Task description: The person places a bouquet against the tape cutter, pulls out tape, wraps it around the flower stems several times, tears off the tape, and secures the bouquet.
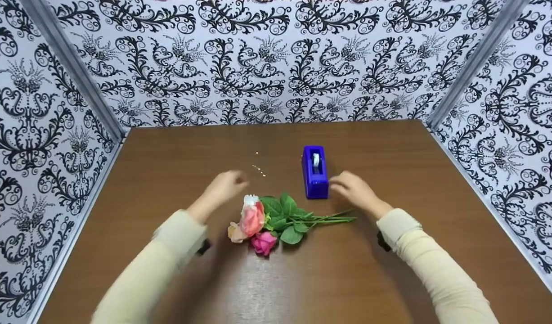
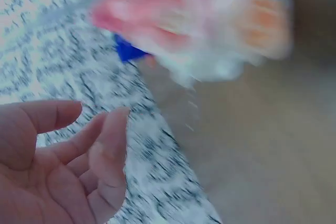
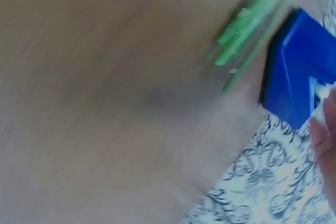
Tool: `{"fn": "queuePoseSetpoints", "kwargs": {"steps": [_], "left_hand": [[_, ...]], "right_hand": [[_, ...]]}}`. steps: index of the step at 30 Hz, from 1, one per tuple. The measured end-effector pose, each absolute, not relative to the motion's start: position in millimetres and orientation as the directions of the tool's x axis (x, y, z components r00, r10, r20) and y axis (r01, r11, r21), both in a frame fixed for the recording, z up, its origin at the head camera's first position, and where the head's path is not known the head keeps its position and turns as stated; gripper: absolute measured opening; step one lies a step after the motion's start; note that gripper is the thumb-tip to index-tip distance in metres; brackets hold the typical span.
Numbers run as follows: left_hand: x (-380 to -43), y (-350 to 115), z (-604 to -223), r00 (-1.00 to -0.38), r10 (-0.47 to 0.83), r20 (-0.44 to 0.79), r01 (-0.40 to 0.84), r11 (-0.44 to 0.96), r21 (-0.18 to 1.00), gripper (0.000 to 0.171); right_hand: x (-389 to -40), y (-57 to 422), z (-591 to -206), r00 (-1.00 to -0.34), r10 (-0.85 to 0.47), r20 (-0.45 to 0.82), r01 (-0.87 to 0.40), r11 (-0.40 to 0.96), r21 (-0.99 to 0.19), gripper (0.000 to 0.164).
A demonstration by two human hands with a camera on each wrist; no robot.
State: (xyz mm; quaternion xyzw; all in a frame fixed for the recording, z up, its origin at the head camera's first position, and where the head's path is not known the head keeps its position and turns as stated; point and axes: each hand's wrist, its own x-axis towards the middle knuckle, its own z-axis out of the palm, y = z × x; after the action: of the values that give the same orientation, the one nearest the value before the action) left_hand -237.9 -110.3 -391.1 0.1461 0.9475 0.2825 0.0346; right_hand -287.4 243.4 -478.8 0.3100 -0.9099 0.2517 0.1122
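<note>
Right grip (image 1: 353, 189) beside tape dispenser (image 1: 315, 172).

I see blue tape dispenser (image 1: 315, 172) upright on brown worktop (image 1: 168, 171), long axis running away from me, white roll seated in top slot. Just beside its near end, bunch of artificial roses (image 1: 276, 219) lying flat: peach, white-tipped and pink blooms at left, green leaves mid-bunch, thin green stems (image 1: 332, 218) pointing right. Wrist views too blurred; I can't make out finer detail.
</note>
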Motion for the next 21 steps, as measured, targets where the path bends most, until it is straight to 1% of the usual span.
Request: {"fn": "queuePoseSetpoints", "kwargs": {"steps": [1,2,3,4,5,6,7,8,10,11,12,13,15,17,19,20,21], "left_hand": [[-242,-97,-388,-0.955,0.294,0.037,0.264,0.787,0.558,0.024],[-246,-84,-385,-0.955,0.292,0.049,0.267,0.777,0.570,0.024],[-249,-72,-383,-0.955,0.292,0.051,0.266,0.767,0.583,0.026],[-252,-59,-382,-0.956,0.288,0.052,0.262,0.764,0.590,0.026],[-254,-48,-382,-0.955,0.291,0.051,0.263,0.760,0.595,0.027],[-255,-37,-382,-0.955,0.294,0.042,0.259,0.758,0.599,0.029],[-256,-29,-383,-0.953,0.300,0.026,0.255,0.757,0.602,0.029],[-257,-21,-384,-0.952,0.307,0.009,0.250,0.761,0.599,0.030],[-258,-11,-386,-0.949,0.314,-0.014,0.247,0.773,0.585,0.030],[-259,-7,-388,-0.947,0.319,-0.025,0.246,0.774,0.583,0.030],[-261,-4,-389,-0.946,0.321,-0.032,0.244,0.777,0.580,0.030],[-263,-2,-391,-0.946,0.323,-0.038,0.243,0.779,0.579,0.030],[-268,2,-394,-0.949,0.310,-0.054,0.224,0.786,0.577,0.029],[-273,7,-397,-0.956,0.282,-0.078,0.187,0.792,0.581,0.029],[-278,15,-402,-0.969,0.225,-0.106,0.121,0.798,0.590,0.027],[-280,19,-405,-0.976,0.186,-0.113,0.084,0.799,0.596,0.026],[-281,24,-409,-0.983,0.142,-0.117,0.044,0.799,0.600,0.025]], "right_hand": [[-290,244,-478,-0.848,-0.424,0.316,-0.529,0.684,-0.502,0.023],[-292,244,-477,-0.899,-0.356,0.254,-0.434,0.654,-0.619,0.025],[-295,243,-477,-0.936,-0.300,0.182,-0.335,0.608,-0.720,0.029],[-300,243,-482,-0.952,-0.275,0.136,-0.271,0.544,-0.794,0.035],[-318,251,-507,-0.953,-0.286,0.101,-0.230,0.465,-0.855,0.040],[-342,262,-541,-0.944,-0.321,0.078,-0.203,0.376,-0.904,0.045],[-345,260,-547,-0.936,-0.350,0.046,-0.167,0.324,-0.931,0.051],[-348,258,-552,-0.921,-0.388,0.044,-0.166,0.287,-0.943,0.055],[-349,253,-558,-0.908,-0.417,0.047,-0.175,0.276,-0.945,0.057],[-346,249,-555,-0.910,-0.412,0.039,-0.179,0.306,-0.935,0.053],[-329,238,-533,-0.924,-0.382,0.027,-0.176,0.363,-0.915,0.049],[-307,223,-502,-0.941,-0.338,0.010,-0.164,0.433,-0.886,0.044],[-307,221,-501,-0.960,-0.279,0.009,-0.153,0.498,-0.854,0.036],[-312,224,-509,-0.958,-0.284,0.037,-0.185,0.517,-0.836,0.032],[-335,239,-540,-0.936,-0.343,0.079,-0.230,0.426,-0.875,0.031],[-345,245,-553,-0.925,-0.370,0.084,-0.232,0.375,-0.898,0.030],[-350,247,-558,-0.927,-0.370,0.064,-0.204,0.353,-0.913,0.029]]}}
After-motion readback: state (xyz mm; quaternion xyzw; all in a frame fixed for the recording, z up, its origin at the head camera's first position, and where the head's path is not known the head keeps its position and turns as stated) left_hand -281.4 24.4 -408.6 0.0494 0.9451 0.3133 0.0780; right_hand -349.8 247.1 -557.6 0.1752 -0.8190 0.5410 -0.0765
